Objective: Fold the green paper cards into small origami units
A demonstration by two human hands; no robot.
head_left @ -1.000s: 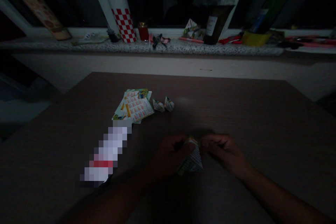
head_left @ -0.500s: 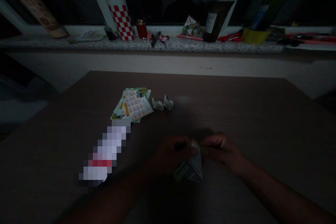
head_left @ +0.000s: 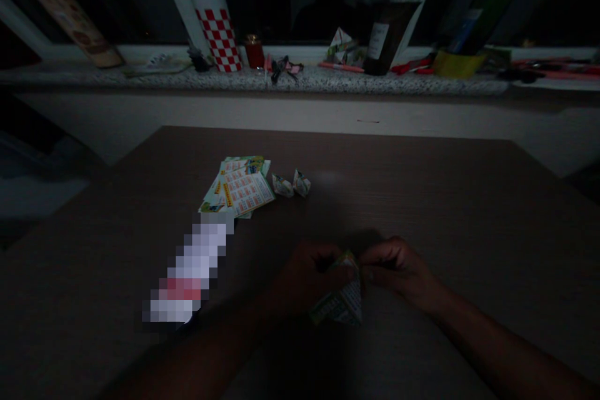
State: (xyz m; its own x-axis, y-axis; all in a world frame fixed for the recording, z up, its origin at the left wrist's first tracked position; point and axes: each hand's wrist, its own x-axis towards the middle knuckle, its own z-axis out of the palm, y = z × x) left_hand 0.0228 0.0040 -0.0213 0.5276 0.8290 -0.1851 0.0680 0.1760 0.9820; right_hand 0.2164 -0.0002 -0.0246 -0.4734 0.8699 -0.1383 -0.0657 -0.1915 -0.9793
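Observation:
A folded printed paper [head_left: 349, 303], green and white and roughly triangular, is held above the table in dim light. My left hand [head_left: 302, 278] grips it from the left, thumb across its face. On the other side my right hand [head_left: 405, 269] is closed in a pinch, thumb and forefinger at the paper's right edge near the top; the fingertips are partly in shadow. Farther back lie two small folded paper pieces [head_left: 282, 186], side by side. Left of them is a loose fan of printed cards [head_left: 248, 192] with calendar-like grids.
A pixelated, bright oblong object [head_left: 199, 262] lies on the brown table [head_left: 445, 194] left of my hands. Behind, the stone sill [head_left: 323, 80] carries a red-checked bottle [head_left: 220, 37], a dark labelled container [head_left: 382, 40], a red jar [head_left: 254, 53], pens and another folded paper [head_left: 340, 44].
Hardly anything differs. My right thumb and fingertips have shifted very slightly at the paper's edge; my left hand keeps its grip.

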